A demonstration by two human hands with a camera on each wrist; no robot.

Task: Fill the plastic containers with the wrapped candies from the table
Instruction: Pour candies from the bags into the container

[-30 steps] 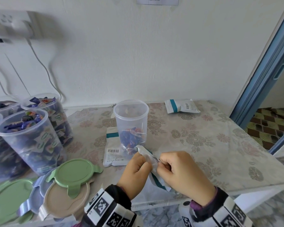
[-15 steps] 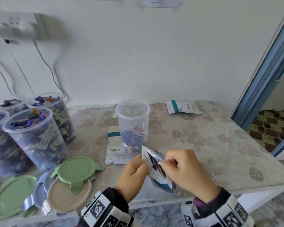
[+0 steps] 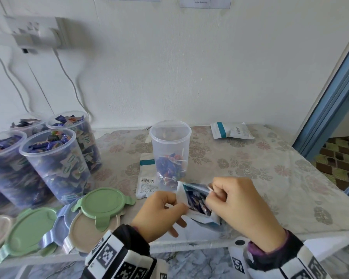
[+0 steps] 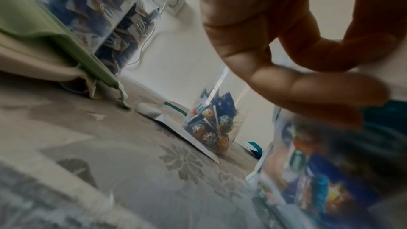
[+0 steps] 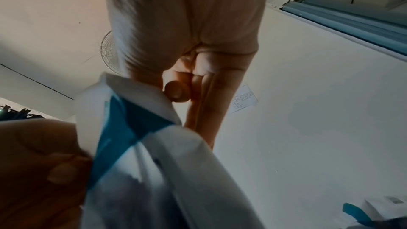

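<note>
A white candy bag with a teal stripe is held near the table's front edge, its torn top spread wide with dark blue wrapped candies showing inside. My left hand pinches its left edge and my right hand pinches its right edge. Just behind it stands a clear plastic container, lidless, with wrapped lollipops at the bottom. In the left wrist view the same container and the blurred bag appear. The right wrist view shows the bag between both hands.
Several clear containers full of candies stand at the left. Loose green, beige and blue lids lie in front of them. A flat white bag lies under the open container; another sealed bag lies at the back. The table's edge is near.
The two hands have drawn apart, pulling the bag's torn top from nearly closed to wide. The candies inside have come into sight.
</note>
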